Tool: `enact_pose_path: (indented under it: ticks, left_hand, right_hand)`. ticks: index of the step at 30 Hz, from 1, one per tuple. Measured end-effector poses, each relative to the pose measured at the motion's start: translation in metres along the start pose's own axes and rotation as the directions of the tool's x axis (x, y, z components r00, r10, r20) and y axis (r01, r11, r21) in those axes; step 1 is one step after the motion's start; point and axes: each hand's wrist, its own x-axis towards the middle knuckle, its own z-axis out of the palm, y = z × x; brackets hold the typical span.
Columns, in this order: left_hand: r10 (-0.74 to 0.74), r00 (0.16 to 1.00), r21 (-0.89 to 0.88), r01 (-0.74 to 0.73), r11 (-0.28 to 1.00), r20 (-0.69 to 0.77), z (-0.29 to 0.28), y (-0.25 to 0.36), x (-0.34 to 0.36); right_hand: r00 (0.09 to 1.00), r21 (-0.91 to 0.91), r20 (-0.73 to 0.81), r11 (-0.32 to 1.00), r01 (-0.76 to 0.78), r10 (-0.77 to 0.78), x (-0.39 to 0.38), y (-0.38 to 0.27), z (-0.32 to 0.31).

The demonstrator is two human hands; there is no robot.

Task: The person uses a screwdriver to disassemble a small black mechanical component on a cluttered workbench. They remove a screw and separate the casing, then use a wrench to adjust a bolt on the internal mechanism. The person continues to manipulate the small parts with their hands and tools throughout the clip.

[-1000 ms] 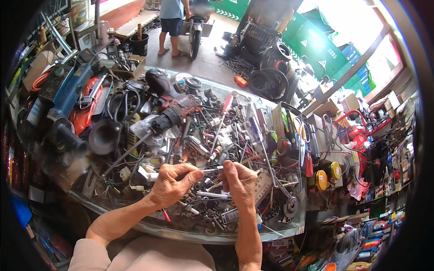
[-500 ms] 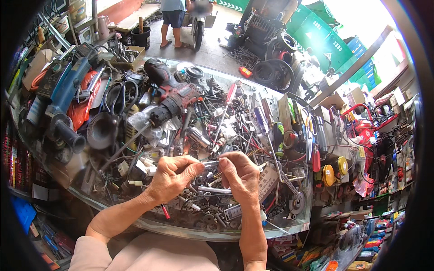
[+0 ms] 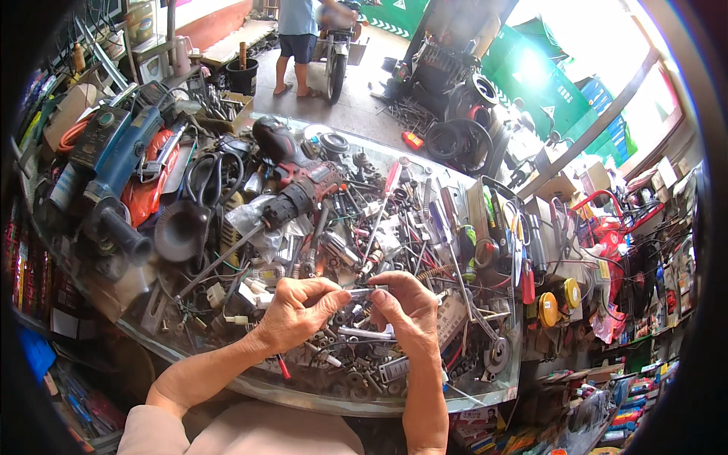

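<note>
My left hand point(image 3: 303, 315) pinches a small, thin silvery rod point(image 3: 358, 293) between thumb and forefinger. My right hand point(image 3: 402, 318) grips the rod's other end with curled fingers and thumb. Both hands are over a glass-topped counter point(image 3: 296, 402) heaped with nuts, bolts, wires and small fittings. Above my hands lie a red-and-black cordless drill point(image 3: 299, 189) and a red-handled screwdriver point(image 3: 393, 174). Detail on the rod is too small to make out.
A blue angle grinder point(image 3: 129, 152) lies left, a metal box of scissors and tools point(image 3: 485, 227) right, with yellow tins point(image 3: 569, 294) beside it. Beyond the counter, a person point(image 3: 296, 42) stands by a motorbike point(image 3: 337, 68); tyres point(image 3: 455, 140) lie at the back.
The view has shifted a little with my head. My right forefinger has bent over toward the rod and its thumb has shifted, while both hands stay joined on the rod.
</note>
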Motion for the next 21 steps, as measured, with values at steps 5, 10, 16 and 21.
enact_pose_path:
  ticks: [5, 10, 16, 21]
  left_hand:
    - [-0.006, 1.0, -0.022, 0.006, 1.0, 0.027, 0.001, -0.002, -0.001]
    - [-0.03, 0.999, -0.055, 0.031, 0.998, 0.013, 0.001, 0.001, -0.001]
    - [-0.057, 0.998, -0.014, 0.057, 0.998, 0.015, 0.002, 0.004, -0.002]
    - [-0.066, 0.998, -0.04, 0.067, 0.997, 0.021, 0.006, 0.005, -0.003]
  right_hand:
    - [0.985, -0.083, -0.1, 0.985, -0.15, 0.141, -0.001, 0.001, 0.0]
    - [1.0, 0.014, -0.003, 1.0, -0.025, 0.025, -0.002, -0.002, 0.001]
    - [0.997, 0.006, -0.005, 0.997, -0.071, 0.071, -0.002, -0.008, -0.001]
    - [0.994, -0.181, -0.073, 0.979, -0.092, 0.08, 0.0, 0.006, -0.006]
